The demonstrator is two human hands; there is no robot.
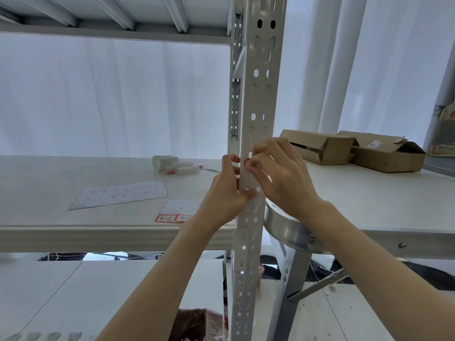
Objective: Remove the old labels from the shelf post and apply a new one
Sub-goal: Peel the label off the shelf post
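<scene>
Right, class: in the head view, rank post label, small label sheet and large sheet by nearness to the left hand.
1. Post label, on the shelf post beside the left hand.
2. Small label sheet, on the shelf just left.
3. Large sheet, farther left.

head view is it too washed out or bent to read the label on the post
Head view: bright, even backlight through the white curtains, no hard shadows. The wide-angle lens makes the post lean and bow slightly. The label is not washed out, but fingers of the right hand cover most of its writing. The sheet on the shelf reads 4-2.
</scene>
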